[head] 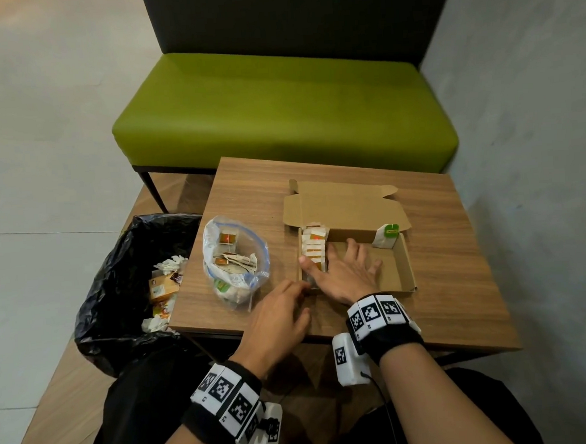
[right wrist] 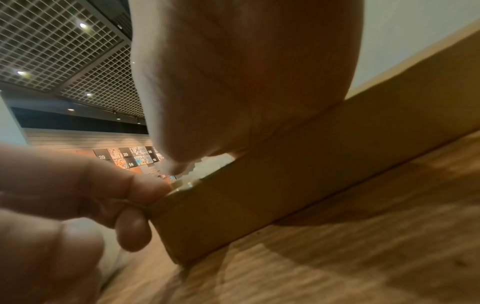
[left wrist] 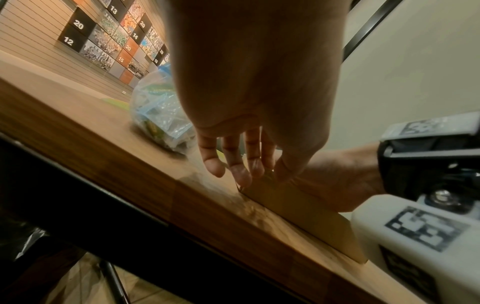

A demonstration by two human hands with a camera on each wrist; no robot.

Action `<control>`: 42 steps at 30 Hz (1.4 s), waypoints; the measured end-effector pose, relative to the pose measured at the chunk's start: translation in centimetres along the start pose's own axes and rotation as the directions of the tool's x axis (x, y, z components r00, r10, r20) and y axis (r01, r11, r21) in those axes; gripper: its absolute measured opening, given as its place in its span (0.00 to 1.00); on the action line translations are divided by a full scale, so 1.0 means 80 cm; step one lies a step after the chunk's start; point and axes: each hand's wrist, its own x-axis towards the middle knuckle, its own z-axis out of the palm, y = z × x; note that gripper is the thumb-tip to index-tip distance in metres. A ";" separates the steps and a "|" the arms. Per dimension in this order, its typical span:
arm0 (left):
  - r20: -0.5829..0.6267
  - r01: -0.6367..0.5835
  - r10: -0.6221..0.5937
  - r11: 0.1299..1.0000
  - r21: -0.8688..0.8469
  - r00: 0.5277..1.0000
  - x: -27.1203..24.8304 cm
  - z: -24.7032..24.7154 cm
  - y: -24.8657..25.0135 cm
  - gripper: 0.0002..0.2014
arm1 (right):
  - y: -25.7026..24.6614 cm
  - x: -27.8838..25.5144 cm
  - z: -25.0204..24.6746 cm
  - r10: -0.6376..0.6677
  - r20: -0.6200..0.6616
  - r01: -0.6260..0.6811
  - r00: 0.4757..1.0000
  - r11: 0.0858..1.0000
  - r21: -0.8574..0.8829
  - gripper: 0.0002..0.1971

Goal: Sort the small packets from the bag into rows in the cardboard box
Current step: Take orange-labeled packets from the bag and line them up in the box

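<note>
An open cardboard box (head: 406, 266) lies on the wooden table (head: 460, 280). A row of white and orange packets (head: 315, 244) stands along its left wall, and a green packet (head: 387, 236) leans in the far right corner. My right hand (head: 342, 270) lies flat inside the box with fingers spread and its thumb against the near end of the row. My left hand (head: 283, 308) pinches the box's near left corner (right wrist: 182, 205), fingers (left wrist: 241, 174) on the rim. Something small and greyish sits there; I cannot tell what. The clear zip bag (head: 234, 259) holding more packets sits left of the box.
A black bin bag (head: 117, 284) with crumpled paper and wrappers stands open against the table's left side. A green bench (head: 278, 113) stands behind the table, and a grey wall runs along the right. The box lid (head: 345, 208) lies folded back.
</note>
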 end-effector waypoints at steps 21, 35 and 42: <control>-0.420 0.337 -0.234 0.922 0.189 0.877 0.035 -0.161 -0.030 0.17 | -0.085 -0.058 -0.025 -0.286 -0.531 0.482 0.798 0.832 0.276 0.03; -0.327 0.302 -0.286 0.953 -0.001 0.901 0.004 -0.143 -0.057 0.07 | -0.117 -0.047 -0.011 -0.365 -0.340 0.450 0.867 0.866 0.217 0.08; -0.224 0.333 -0.303 0.937 0.108 0.926 0.002 -0.131 -0.055 0.23 | -0.098 -0.052 0.002 -0.321 -0.397 0.412 0.860 0.895 0.169 0.08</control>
